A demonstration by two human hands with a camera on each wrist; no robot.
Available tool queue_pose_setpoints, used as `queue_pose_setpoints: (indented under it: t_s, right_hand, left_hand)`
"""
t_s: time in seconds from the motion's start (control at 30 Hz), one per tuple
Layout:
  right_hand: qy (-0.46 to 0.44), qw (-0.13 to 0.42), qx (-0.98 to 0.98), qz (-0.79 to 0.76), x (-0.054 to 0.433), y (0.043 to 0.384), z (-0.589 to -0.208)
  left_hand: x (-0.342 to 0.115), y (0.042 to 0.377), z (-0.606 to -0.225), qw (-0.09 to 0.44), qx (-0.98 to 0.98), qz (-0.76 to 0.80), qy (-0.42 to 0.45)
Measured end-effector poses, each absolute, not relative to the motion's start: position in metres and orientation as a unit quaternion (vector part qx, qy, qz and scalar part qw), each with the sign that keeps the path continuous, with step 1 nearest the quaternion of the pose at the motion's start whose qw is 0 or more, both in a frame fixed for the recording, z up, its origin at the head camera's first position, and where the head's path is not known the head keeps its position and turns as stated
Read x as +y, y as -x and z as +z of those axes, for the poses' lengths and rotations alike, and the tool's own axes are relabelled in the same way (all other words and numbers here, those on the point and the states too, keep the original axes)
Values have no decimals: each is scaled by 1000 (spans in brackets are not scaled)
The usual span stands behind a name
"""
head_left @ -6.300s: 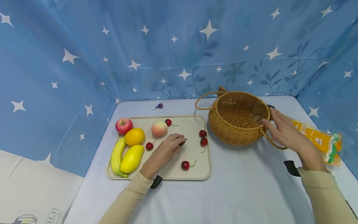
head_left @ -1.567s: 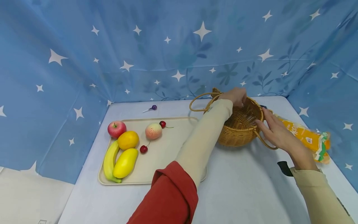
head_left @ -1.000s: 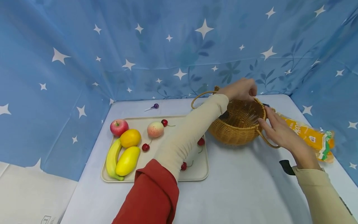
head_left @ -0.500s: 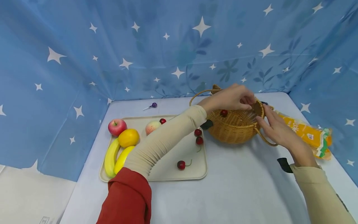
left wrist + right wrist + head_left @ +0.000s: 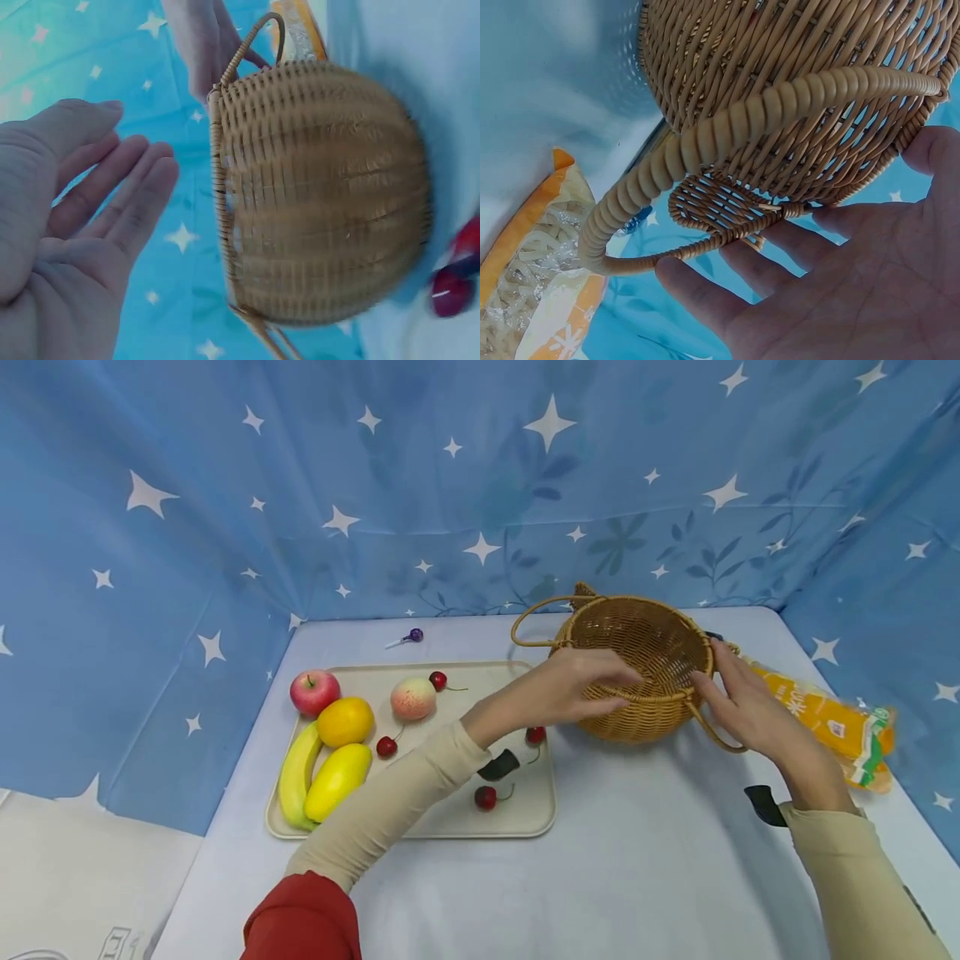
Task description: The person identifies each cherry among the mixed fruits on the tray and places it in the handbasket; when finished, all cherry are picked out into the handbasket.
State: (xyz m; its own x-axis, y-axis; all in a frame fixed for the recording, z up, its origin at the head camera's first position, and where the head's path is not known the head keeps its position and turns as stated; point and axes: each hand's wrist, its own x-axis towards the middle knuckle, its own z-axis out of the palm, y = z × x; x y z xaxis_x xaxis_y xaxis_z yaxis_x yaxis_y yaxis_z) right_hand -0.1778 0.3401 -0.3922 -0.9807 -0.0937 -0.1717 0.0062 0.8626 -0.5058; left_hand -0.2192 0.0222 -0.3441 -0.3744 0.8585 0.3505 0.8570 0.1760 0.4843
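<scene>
A round wicker basket (image 5: 637, 727) stands at the back right of the table. My left hand (image 5: 573, 685) hovers at its front left rim, fingers loosely extended and nothing in them; the left wrist view shows this palm (image 5: 71, 277) bare beside the basket. My right hand (image 5: 757, 706) rests against the basket's right rim, fingers stretched out. In the right wrist view its fingertips (image 5: 686, 281) lie at the looped handle (image 5: 727, 127) and the thumb is at the rim. Several cherries (image 5: 486, 797) lie on the beige tray (image 5: 450, 837). Part of the basket's inside is hidden by my left hand.
On the tray's left are a red apple (image 5: 314, 692), an orange-yellow fruit (image 5: 346, 722), a mango (image 5: 339, 782) and a banana (image 5: 297, 777), with a peach (image 5: 413, 699) nearer the middle. A lollipop (image 5: 408, 637) lies behind the tray, an orange food packet (image 5: 836, 725) right of the basket.
My left hand went from a cherry on the tray into the basket, then drew back leftward with nothing held. A cherry showed beneath it at the basket. The right hand stayed at the rim.
</scene>
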Motion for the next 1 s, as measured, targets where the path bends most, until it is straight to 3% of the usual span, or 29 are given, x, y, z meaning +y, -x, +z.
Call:
queue_pose_setpoints:
  t_s: [0.2,0.47,0.77,1.0]
  right_hand:
    - [28,89,960,-265,342,179,-392]
    - [34,88,958,-271,343,178,-395]
    - [35,84,959,-268,343,177,-396]
    - [37,91,956,-276,341,177,-396]
  left_hand:
    - [-24,187,-381,-13,779,352,-519]
    - [-69,153,-432,16,795,382,-471]
    - [-103,137,-450,2,800,431,-418]
    - [-115,130,-462,24,833,382,-399]
